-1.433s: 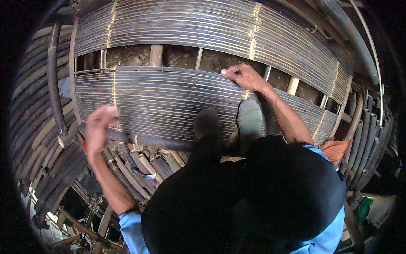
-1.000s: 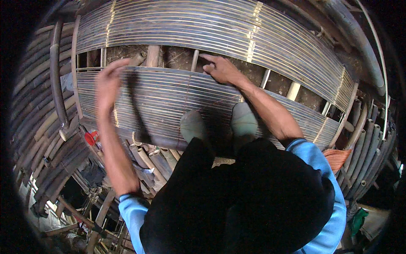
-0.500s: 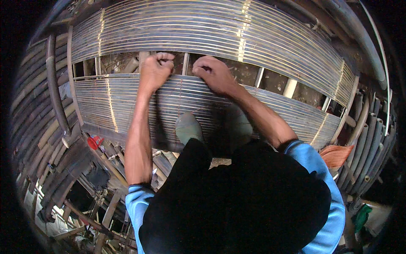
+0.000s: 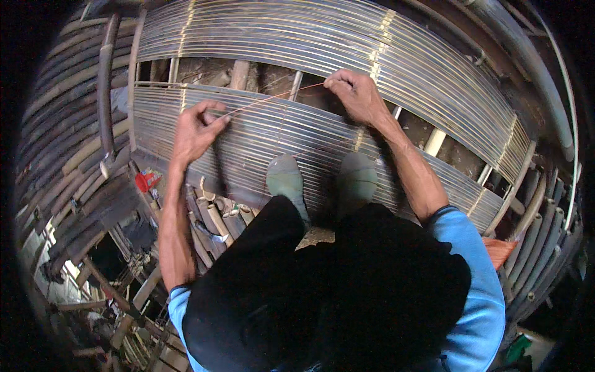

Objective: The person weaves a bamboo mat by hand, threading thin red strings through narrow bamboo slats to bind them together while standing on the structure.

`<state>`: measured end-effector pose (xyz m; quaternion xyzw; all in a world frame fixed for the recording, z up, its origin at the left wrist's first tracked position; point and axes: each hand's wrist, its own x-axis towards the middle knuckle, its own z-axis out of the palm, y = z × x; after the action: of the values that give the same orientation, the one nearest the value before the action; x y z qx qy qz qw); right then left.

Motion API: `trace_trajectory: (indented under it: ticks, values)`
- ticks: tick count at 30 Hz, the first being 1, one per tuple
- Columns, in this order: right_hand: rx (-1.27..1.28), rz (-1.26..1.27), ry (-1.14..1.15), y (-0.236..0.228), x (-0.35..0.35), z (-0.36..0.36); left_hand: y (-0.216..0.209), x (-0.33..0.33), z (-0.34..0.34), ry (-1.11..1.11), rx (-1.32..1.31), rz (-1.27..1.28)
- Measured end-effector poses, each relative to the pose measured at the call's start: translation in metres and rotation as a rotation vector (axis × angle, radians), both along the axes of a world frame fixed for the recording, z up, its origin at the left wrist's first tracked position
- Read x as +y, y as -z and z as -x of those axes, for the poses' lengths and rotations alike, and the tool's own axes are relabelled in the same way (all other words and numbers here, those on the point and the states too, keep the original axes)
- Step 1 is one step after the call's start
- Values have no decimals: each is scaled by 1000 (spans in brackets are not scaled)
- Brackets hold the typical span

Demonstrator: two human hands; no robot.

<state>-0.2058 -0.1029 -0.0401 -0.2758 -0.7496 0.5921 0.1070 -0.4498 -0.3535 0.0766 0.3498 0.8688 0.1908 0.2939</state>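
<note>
A thin reddish thread runs taut between my two hands, slanting up from left to right. My left hand pinches its lower end above the left part of the near panel of thin parallel strips. At the other end my right hand has fingertips and thumb closed on the thread, over the gap between the near panel and the far strip panel. Other fine threads cross the near panel. My left boot and right boot rest on that panel.
Bars such as a pale crosspiece span the gap between the panels. Stacked bamboo poles line the left, and more poles stand at the right. A red plastic object and an orange-brown item lie near the panel's ends.
My hands, close together over the gap before, are now wide apart. The left has moved left and nearer, the right further right, with thread stretched between them. The view has shifted too.
</note>
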Motion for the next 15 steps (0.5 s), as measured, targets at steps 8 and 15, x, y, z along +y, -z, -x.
trace_trajectory:
  ticks: [8, 15]
  values:
    - [-60, -145, -25, -6, 18, 15, -124, -212, 58, -666, -402, 115]
    - [-148, -231, -184, -11, -5, 24, -210, -455, 87, -827, 643, 1140]
